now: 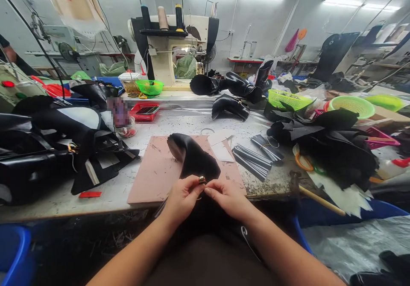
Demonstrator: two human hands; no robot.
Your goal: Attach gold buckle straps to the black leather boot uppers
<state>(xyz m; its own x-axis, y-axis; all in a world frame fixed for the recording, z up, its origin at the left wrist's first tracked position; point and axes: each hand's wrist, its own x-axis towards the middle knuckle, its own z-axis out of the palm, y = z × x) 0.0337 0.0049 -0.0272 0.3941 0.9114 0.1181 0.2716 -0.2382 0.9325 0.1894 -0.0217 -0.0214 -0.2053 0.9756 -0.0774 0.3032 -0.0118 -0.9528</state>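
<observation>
My left hand (186, 193) is closed in a pinch on a small gold-coloured metal buckle (201, 179). Fingertip to fingertip with it, my right hand (226, 194) is also pinched shut; what lies between its fingers is too small and covered to name. Behind both hands a black leather boot upper (199, 160) rises over the pinkish board (150, 166), its lower part dropping toward my lap. Strips of black and white material (253, 160) lie to the right of the board, beside white paper pieces (221, 145).
Black boot parts are heaped at left (35, 158) and right (333, 145). Finished-looking boots (230, 108) lie before a sewing machine (173, 42). A red tray (144, 112), green basket (149, 88) and hammer handle (322, 200) are around. Blue bins (303, 234) stand below the table edge.
</observation>
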